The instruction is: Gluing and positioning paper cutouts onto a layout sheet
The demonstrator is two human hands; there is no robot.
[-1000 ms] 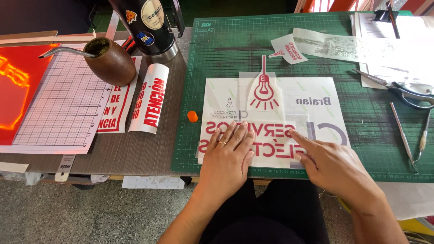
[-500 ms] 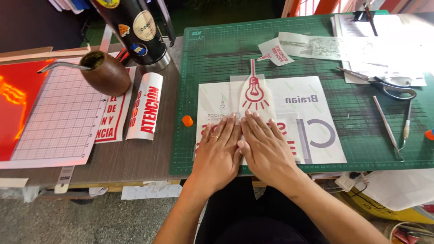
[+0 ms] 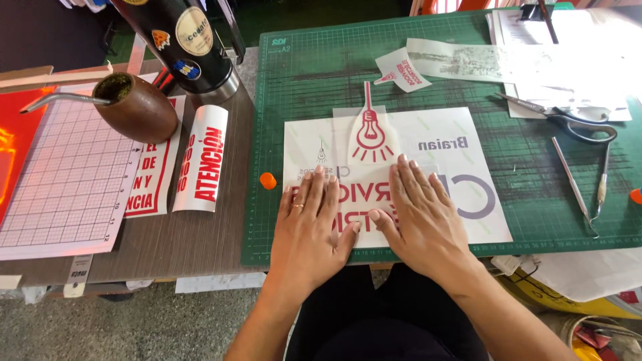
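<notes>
Both hands flat, fingers spread, on the vinyl decal sheet [image 3: 428, 144] atop the green cutting mat [image 3: 314, 73]: left hand [image 3: 309, 227] beside right hand [image 3: 418, 217] (thumbs nearly touching), red bulb sticker [image 3: 370, 134] just beyond fingertips.

— Where does the sheet [image 3: 428, 144] lie?
— On the cutting mat [image 3: 321, 73], which covers the right part of the surface [image 3: 200, 241]. Both hands rest flat on the sheet's near half, the left hand [image 3: 311, 230] just beside the right hand [image 3: 421, 217].
— And left of the mat?
— A small cap [image 3: 268, 180] at its edge, then a rolled label [image 3: 202, 160], then a gourd cup [image 3: 137, 107] on a grid sheet [image 3: 60, 180]. A flask [image 3: 190, 43] stands behind the gourd cup.
— To the right?
— Scissors [image 3: 568, 120] and what seem to be two thin picks [image 3: 575, 180], with papers [image 3: 568, 60] behind them.
</notes>
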